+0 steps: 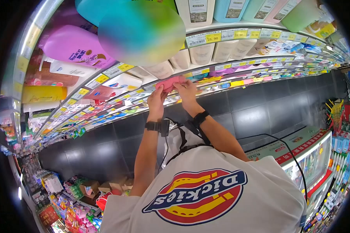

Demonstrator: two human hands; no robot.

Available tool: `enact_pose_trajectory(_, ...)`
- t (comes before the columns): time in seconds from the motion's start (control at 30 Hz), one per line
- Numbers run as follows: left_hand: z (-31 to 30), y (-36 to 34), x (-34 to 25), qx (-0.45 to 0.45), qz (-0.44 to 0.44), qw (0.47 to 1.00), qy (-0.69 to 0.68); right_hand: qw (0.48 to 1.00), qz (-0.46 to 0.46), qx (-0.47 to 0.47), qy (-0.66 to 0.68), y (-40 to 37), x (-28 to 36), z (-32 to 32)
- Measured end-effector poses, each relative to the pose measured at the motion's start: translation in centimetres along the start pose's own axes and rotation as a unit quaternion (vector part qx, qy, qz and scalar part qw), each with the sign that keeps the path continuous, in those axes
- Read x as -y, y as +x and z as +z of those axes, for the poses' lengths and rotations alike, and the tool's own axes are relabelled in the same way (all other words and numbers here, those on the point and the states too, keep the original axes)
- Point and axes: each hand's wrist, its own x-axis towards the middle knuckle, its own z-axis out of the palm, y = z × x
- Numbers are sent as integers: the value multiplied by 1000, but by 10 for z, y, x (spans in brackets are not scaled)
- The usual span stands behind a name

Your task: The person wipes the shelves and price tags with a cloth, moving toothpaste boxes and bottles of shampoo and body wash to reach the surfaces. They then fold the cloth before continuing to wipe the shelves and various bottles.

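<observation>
A small oblong pink item (pixel 169 83) is held in front of the shelves; its exact kind does not show. My left hand (pixel 156 101) grips its left end, with the thumb along the near side. At the other end, the fingers of my right hand (pixel 187 92) are closed on it. Directly behind it runs a shelf edge with price tags (pixel 200 72). White bottles (pixel 202 54) stand on the shelf above, and a white tube-like pack (pixel 122 82) lies to the left.
A blurred teal-green bottle (pixel 142 35) looms close to the camera. Purple bottles (pixel 76 46) stand at upper left. Dark floor tiles (pixel 256 101) run behind my arms. A glass-fronted case (pixel 307 155) is at right, cartons (pixel 90 188) at lower left. A black cable (pixel 287 145) trails over my shoulder.
</observation>
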Motion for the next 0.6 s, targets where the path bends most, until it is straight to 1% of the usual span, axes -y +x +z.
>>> enact_pose_trajectory(0.07, -4, -1, 1, 0, 7, 1000, 0, 1000, 15, -1, 16, -3, 4, 3)
enact_pose_trajectory(0.2, 7, 2, 7, 5, -2, 1000, -4, 999, 40, -1, 22, 3, 10, -4)
enact_pose_trajectory(0.23, 13, 2, 8, 11, -10, 1000, -3, 999, 31, -15, 29, 4, 14, -8)
enact_pose_trajectory(0.27, 20, 4, 10, 13, -38, 999, -7, 999, 20, -30, 35, 6, 18, -13)
enact_pose_trajectory(0.37, 47, 13, 23, 43, -63, 997, 32, 997, -16, -71, 25, 21, 27, -39)
enact_pose_trajectory(0.4, 60, 16, 27, 70, -59, 995, 33, 996, -29, -86, 17, 26, 33, -50)
enact_pose_trajectory(0.5, 103, 14, 44, 148, -51, 987, 23, 986, -78, -147, 2, 19, 72, -77)
enact_pose_trajectory(0.53, 120, 14, 50, 150, -72, 985, 35, 982, -75, -173, -4, 18, 86, -88)
enact_pose_trajectory(0.6, 151, 14, 64, 161, -110, 981, 18, 975, -99, -199, 0, 19, 112, -108)
